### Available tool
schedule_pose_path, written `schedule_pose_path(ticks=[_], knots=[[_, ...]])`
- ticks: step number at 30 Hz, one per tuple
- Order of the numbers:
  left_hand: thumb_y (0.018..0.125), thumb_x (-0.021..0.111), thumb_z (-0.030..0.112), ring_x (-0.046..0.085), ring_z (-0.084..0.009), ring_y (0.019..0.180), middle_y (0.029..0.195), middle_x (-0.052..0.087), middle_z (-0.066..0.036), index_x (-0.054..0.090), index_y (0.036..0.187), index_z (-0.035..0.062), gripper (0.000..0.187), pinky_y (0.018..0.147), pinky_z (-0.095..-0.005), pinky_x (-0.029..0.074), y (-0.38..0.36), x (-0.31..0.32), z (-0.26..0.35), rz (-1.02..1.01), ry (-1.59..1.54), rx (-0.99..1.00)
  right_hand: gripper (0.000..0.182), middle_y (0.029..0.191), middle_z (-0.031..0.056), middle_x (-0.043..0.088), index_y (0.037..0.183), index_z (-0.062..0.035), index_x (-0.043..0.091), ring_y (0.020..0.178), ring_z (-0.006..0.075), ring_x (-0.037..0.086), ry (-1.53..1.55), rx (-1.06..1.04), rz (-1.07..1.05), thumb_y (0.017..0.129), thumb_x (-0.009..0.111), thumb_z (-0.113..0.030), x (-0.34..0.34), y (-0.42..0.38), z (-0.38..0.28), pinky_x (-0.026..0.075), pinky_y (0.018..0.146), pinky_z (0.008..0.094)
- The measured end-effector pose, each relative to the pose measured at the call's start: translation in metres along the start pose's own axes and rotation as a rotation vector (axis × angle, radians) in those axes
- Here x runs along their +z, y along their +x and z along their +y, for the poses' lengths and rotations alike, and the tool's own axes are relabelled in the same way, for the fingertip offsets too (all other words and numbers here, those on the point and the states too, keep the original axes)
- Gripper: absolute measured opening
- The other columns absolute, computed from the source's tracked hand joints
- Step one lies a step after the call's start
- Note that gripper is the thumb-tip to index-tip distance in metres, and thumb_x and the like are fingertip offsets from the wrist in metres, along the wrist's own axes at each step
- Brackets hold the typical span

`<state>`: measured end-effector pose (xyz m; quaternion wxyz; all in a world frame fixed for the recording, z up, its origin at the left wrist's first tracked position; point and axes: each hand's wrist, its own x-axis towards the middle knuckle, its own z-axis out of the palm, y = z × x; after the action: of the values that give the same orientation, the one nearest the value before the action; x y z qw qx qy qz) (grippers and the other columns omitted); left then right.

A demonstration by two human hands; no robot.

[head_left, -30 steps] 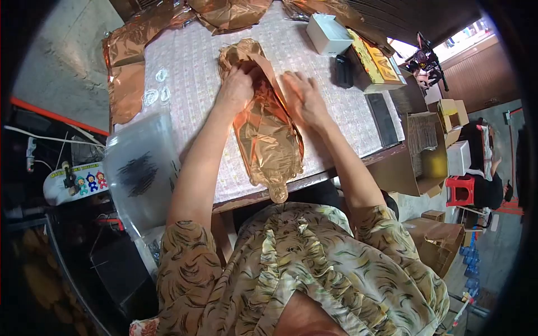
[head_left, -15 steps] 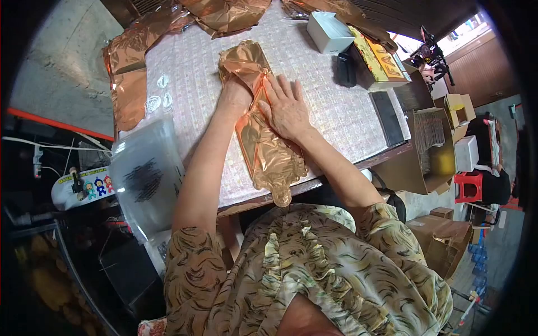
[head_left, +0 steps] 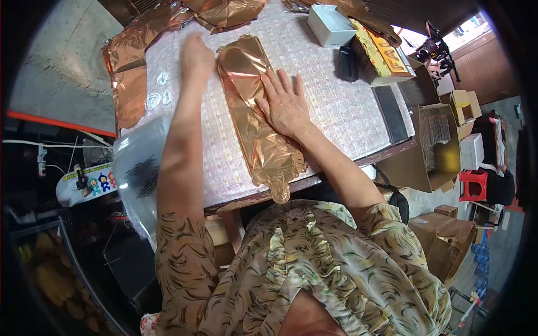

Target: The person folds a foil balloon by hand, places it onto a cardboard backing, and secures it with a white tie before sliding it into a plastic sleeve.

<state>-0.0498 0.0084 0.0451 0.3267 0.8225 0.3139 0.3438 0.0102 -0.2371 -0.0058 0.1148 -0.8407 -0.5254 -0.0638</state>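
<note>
A folded copper-coloured foil balloon (head_left: 252, 106) lies lengthwise on the cloth-covered table, its rounded tab hanging over the near edge. My right hand (head_left: 284, 106) rests flat on the balloon's right side, fingers spread. Off to the left of the foil, my left hand (head_left: 197, 59) is raised over the table and smeared by motion, so its fingers cannot be made out. More copper foil balloons (head_left: 224, 14) are heaped along the far edge, and others (head_left: 129, 84) drape over the left edge.
White looped ties (head_left: 159, 92) lie on the left of the table. Clear plastic bags (head_left: 140, 173) hang at the left corner. Toward the right are a white box (head_left: 330, 27), a black tray (head_left: 347, 64), a yellow carton (head_left: 381, 53) and a dark flat slab (head_left: 390, 113).
My left hand has come off the foil and moved left and away from me. The balloon's far part now lies flatter. My right hand stays pressed in about the same place.
</note>
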Motion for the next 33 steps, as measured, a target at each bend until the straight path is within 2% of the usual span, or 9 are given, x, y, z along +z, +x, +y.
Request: schedule_pose_path(ticks=[2,3,5,8,12,24,27,30,33], knots=[[0.096,0.063,0.011,0.066,-0.0382,0.105,0.107,0.071,-0.018,0.073,0.111,0.0055,0.019,0.094,-0.0436,0.053,0.015,-0.014,0.030,0.316,0.348,0.494,0.068,0.170,0.0110,0.032,0.162,-0.0066,0.036,0.158,0.0327,0.024,-0.012,-0.001,-0.007,0.110,0.037,-0.050,0.000,0.000,0.000,0.010,0.128,0.0596],[0.096,0.063,0.011,0.066,-0.0382,0.105,0.107,0.071,-0.018,0.073,0.111,0.0055,0.019,0.094,-0.0436,0.053,0.013,-0.004,0.034,0.313,0.348,0.491,0.068,0.170,0.0110,0.032,0.162,-0.0070,0.035,0.158,0.0328,0.024,-0.027,-0.004,-0.010,0.110,0.037,-0.050,0.000,0.000,0.000,0.010,0.128,0.0597],[0.088,0.078,0.022,0.064,-0.0342,0.101,0.103,0.067,-0.014,0.072,0.102,0.0047,0.023,0.090,-0.0431,0.051,0.005,0.024,0.044,-0.300,0.187,0.504,0.068,0.170,0.0108,0.032,0.162,-0.0075,0.035,0.158,0.0328,0.025,-0.030,0.000,-0.017,0.110,0.038,-0.050,-0.001,0.000,-0.001,0.011,0.127,0.0597],[0.083,0.084,0.024,0.064,-0.0326,0.098,0.102,0.066,-0.013,0.070,0.101,0.0051,0.029,0.087,-0.0417,0.052,-0.007,0.062,0.018,-0.362,0.173,0.628,0.068,0.169,0.0102,0.033,0.162,-0.0082,0.036,0.157,0.0329,0.027,-0.037,-0.007,0.018,0.109,0.039,-0.050,0.000,0.000,0.000,0.011,0.127,0.0599],[0.081,0.086,0.025,0.063,-0.0314,0.096,0.099,0.064,-0.012,0.069,0.097,0.0046,0.031,0.083,-0.0414,0.051,-0.006,0.078,0.000,-0.385,0.058,0.499,0.067,0.168,0.0089,0.036,0.162,-0.0094,0.038,0.157,0.0324,0.028,-0.039,-0.011,0.056,0.108,0.043,-0.050,0.002,-0.002,-0.001,0.011,0.127,0.0607],[0.087,0.079,0.035,0.063,-0.0340,0.102,0.102,0.065,-0.013,0.067,0.095,0.0082,0.030,0.091,-0.0475,0.051,-0.017,0.078,0.003,-0.107,0.282,0.604,0.066,0.170,0.0106,0.032,0.165,-0.0145,0.033,0.158,0.0295,0.026,0.001,-0.218,-0.072,0.107,0.047,-0.044,-0.015,-0.006,-0.010,0.014,0.128,0.0572],[0.098,0.068,0.032,0.065,-0.0330,0.111,0.115,0.069,-0.014,0.071,0.111,0.0060,0.030,0.097,-0.0447,0.052,0.002,0.052,0.020,-0.594,0.068,0.277,0.065,0.170,0.0115,0.032,0.164,-0.0135,0.033,0.157,0.0308,0.027,0.065,-0.216,-0.084,0.108,0.047,-0.043,-0.013,-0.007,-0.006,0.018,0.128,0.0528],[0.103,0.063,0.031,0.067,-0.0298,0.113,0.124,0.070,-0.013,0.071,0.118,0.0061,0.031,0.100,-0.0395,0.051,0.040,0.034,-0.010,-0.666,0.027,0.480,0.063,0.169,0.0116,0.033,0.163,-0.0128,0.034,0.156,0.0309,0.028,0.073,-0.220,-0.083,0.108,0.046,-0.042,-0.017,-0.008,-0.007,0.018,0.128,0.0528],[0.101,0.062,0.027,0.069,-0.0274,0.109,0.126,0.071,-0.012,0.070,0.123,0.0076,0.030,0.100,-0.0344,0.051,0.039,0.019,0.009,-0.639,-0.045,0.222,0.063,0.168,0.0117,0.035,0.162,-0.0126,0.036,0.156,0.0309,0.029,0.074,-0.214,-0.072,0.108,0.047,-0.043,-0.016,-0.008,-0.006,0.019,0.128,0.0527]])
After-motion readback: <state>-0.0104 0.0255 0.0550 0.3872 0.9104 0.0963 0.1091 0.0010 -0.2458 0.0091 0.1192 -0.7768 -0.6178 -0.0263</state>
